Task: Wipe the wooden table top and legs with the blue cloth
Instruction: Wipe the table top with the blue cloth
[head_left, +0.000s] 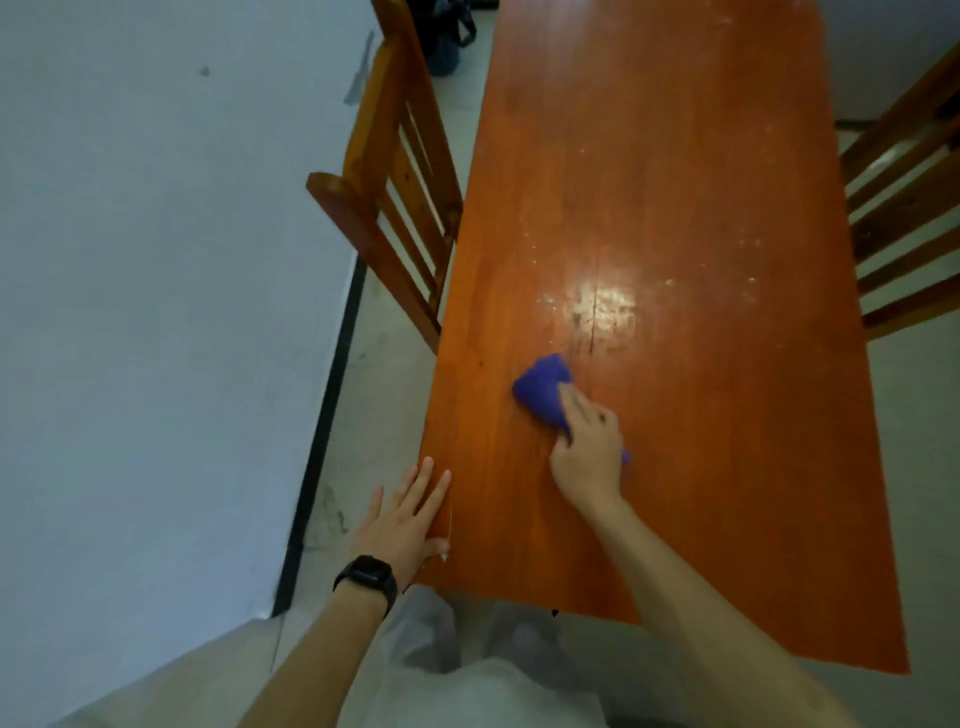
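One view only, from the head, is given. At the near end of the long orange-brown wooden bench (675, 156), the bunched blue cloth (540, 389) is pressed onto the top, left of the middle line, by the right hand (587, 452). Its fingers are curled over the rear of the wad, and the front of the wad sticks out beyond the fingertips. The left hand (402, 519) is laid flat along the bench's left edge near the corner, fingers straight and close together, with nothing held. Just beyond the cloth a patch of pale glossy smears (605, 306) is seen, with lighter specks scattered further up. The step is judged to be wiping of the top, with much left undone; the legs are hidden. The cloth would best be flattened under the palm, and firm overlapping strokes carried along the grain through the smears, with the bench steadied at its edge.
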